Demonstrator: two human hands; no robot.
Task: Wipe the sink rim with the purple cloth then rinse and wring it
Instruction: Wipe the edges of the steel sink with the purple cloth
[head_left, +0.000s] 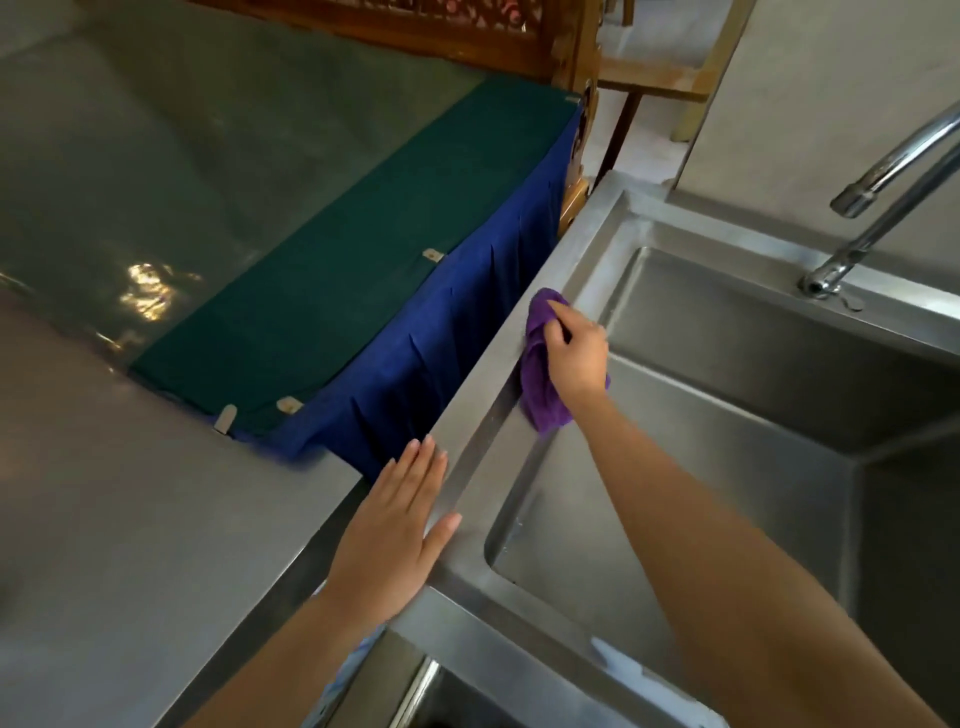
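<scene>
The purple cloth (537, 371) is bunched on the left rim (493, 415) of the stainless steel sink, about midway along it. My right hand (574, 353) is closed on the cloth and presses it against the rim's inner edge. My left hand (397, 535) lies flat with fingers spread on the rim's near left corner and holds nothing. The sink basin (727, 441) is a deep steel tub to the right of the cloth.
A chrome tap (883, 208) rises from the back rim at the right. Left of the sink is a grey counter (130, 519), then a surface with green cloth (337, 275) and a hanging blue cloth (441, 338). Carved wooden furniture (467, 31) stands behind.
</scene>
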